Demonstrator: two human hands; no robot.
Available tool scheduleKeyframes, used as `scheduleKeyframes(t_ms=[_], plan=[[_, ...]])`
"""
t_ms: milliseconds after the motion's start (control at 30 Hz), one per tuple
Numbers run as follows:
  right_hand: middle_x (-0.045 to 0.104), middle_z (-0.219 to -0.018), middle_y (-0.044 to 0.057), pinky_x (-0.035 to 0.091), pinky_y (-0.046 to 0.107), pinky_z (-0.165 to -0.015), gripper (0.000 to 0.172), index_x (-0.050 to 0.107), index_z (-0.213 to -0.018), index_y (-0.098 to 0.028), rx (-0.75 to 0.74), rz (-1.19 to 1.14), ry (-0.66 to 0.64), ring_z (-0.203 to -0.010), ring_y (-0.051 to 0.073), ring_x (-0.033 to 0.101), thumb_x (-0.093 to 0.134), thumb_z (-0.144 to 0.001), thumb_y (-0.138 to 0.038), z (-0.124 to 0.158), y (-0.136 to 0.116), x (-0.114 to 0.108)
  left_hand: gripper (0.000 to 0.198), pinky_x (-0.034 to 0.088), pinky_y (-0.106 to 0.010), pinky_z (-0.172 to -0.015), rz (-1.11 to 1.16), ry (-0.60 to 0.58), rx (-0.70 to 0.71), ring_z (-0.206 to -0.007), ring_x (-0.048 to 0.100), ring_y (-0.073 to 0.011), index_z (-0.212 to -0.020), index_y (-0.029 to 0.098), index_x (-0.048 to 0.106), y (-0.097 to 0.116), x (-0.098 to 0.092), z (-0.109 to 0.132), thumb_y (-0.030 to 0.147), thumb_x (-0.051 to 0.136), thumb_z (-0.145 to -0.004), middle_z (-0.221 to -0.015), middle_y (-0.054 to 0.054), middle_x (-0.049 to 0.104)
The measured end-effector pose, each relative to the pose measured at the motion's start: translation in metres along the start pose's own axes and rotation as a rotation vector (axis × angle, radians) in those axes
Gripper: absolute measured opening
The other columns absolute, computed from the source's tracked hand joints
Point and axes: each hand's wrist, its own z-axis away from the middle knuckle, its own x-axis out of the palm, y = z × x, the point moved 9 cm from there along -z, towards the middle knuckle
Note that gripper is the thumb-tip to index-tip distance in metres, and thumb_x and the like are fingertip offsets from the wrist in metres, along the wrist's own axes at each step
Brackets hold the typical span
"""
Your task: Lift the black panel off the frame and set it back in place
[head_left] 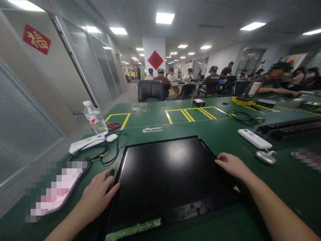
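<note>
A flat black display panel (165, 174) in a thin dark frame lies before me on the green table. A green circuit board strip (134, 229) runs along its near edge. My left hand (99, 190) is at the panel's left edge, the thumb on the rim and the fingers curled outside it. At the right edge, my right hand (232, 164) pinches the frame between thumb and fingers. Whether the panel rests flat or is slightly raised I cannot tell.
On the left are a water bottle (94, 117), red-handled scissors (114, 126), a white device (86, 143), black cables (100, 157) and a blurred pink item (60, 190). To the right are a white power bank (254, 139) and a silver mouse-like object (265, 157). Several people sit beyond.
</note>
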Motion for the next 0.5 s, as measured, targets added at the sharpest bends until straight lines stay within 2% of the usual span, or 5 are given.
scheduleKeyframes(t_ms=[233, 367, 433, 500], plan=[[0.068, -0.070, 0.003, 0.040, 0.028, -0.061, 0.020, 0.067, -0.091, -0.021, -0.039, 0.012, 0.016, -0.067, 0.019, 0.064, 0.054, -0.085, -0.035, 0.002, -0.007, 0.000, 0.034, 0.047, -0.052, -0.100, -0.019, -0.054, -0.018, -0.128, 0.057, -0.0357, -0.074, 0.025, 0.065, 0.003, -0.001, 0.001, 0.041, 0.041, -0.091, -0.142, -0.016, 0.062], [0.067, -0.069, 0.002, 0.040, 0.028, -0.060, 0.019, 0.067, -0.093, -0.022, -0.069, 0.019, 0.026, -0.067, 0.019, 0.064, 0.053, -0.085, -0.033, 0.002, -0.007, 0.001, 0.032, 0.046, -0.054, -0.099, 0.065, -0.033, -0.029, -0.128, 0.056, -0.0363, -0.072, 0.025, 0.063, 0.005, -0.004, 0.001, 0.039, 0.042, -0.091, -0.144, -0.016, 0.060], [0.068, -0.069, 0.002, 0.039, 0.028, -0.060, 0.020, 0.067, -0.093, -0.022, -0.077, 0.023, 0.029, -0.067, 0.019, 0.064, 0.052, -0.085, -0.033, 0.001, -0.007, 0.002, 0.029, 0.045, -0.054, -0.100, 0.164, 0.007, -0.047, -0.127, 0.057, -0.0371, -0.067, 0.026, 0.060, 0.003, -0.009, 0.000, 0.040, 0.045, -0.088, -0.140, -0.015, 0.064], [0.067, -0.069, 0.002, 0.039, 0.029, -0.060, 0.021, 0.067, -0.093, -0.022, -0.073, 0.026, 0.026, -0.067, 0.020, 0.064, 0.051, -0.085, -0.033, 0.001, -0.006, 0.003, 0.027, 0.047, -0.050, -0.099, 0.248, 0.034, -0.065, -0.121, 0.061, -0.0367, -0.064, 0.027, 0.057, 0.001, -0.013, -0.001, 0.041, 0.048, -0.085, -0.127, -0.013, 0.071]])
